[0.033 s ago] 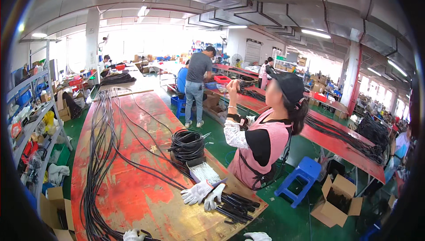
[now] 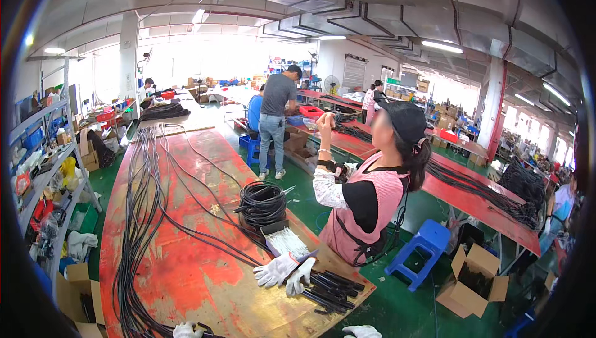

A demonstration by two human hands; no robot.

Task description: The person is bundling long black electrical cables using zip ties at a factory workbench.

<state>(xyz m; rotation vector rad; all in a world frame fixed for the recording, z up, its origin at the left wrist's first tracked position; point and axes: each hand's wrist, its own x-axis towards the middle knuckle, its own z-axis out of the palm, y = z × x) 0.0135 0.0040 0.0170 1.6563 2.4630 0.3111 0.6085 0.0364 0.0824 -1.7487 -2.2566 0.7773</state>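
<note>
Only the top of my left hand (image 2: 186,330), in a white glove, shows at the lower edge. It is closed around black cables (image 2: 127,276), whose long strands run up the left side of the worn red table (image 2: 205,257). A short dark end sticks out beside it. My right hand (image 2: 362,332), also white-gloved, is by the table's near right corner, mostly cut off, its fingers not readable. Between and beyond them lie a pair of white gloves (image 2: 276,270) and several short black tubes (image 2: 329,291). Behind these are a box of thin white strips (image 2: 287,242) and a black cable coil (image 2: 264,204).
A person in a pink apron (image 2: 363,214) stands at the table's right side, one hand raised. Further right are a blue stool (image 2: 428,245) and an open carton (image 2: 472,279). Metal shelves (image 2: 59,195) line the left; another person (image 2: 276,111) stands beyond the table.
</note>
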